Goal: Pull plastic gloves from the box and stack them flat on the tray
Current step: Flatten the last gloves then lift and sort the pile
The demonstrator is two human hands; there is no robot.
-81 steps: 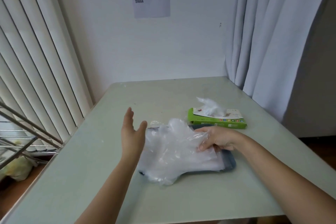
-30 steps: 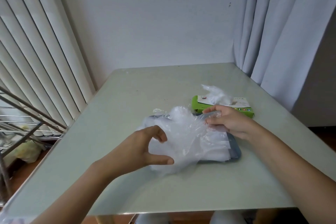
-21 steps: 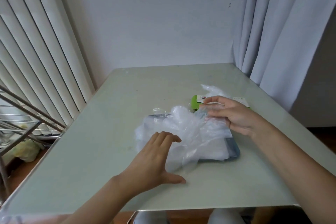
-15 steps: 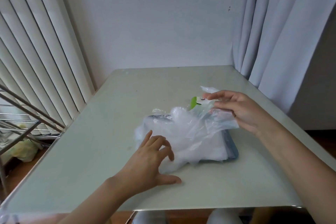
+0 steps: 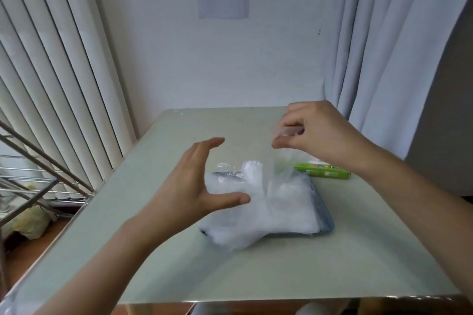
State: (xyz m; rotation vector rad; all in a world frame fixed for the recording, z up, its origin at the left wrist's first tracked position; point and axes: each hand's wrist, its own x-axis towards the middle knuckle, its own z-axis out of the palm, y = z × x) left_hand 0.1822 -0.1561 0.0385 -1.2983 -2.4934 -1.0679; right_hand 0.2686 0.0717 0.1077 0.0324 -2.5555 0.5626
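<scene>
A heap of clear plastic gloves (image 5: 271, 210) lies on a dark grey tray (image 5: 326, 222) in the middle of the table. Behind it at the right sits the green glove box (image 5: 325, 173), partly hidden by my right wrist. My right hand (image 5: 314, 133) is raised above the box and pinches the edge of a thin clear glove (image 5: 284, 161) that hangs down toward the tray. My left hand (image 5: 189, 184) hovers with spread fingers over the left side of the heap and holds nothing.
The pale green table (image 5: 230, 271) stands against a white wall, with vertical blinds (image 5: 51, 84) at the left and curtains (image 5: 384, 46) at the right. A metal rack (image 5: 30, 181) stands off the table's left edge.
My right hand has lifted upward with a glove pinched in it, drawing it out of the box. My left hand has risen off the heap and opened its fingers.
</scene>
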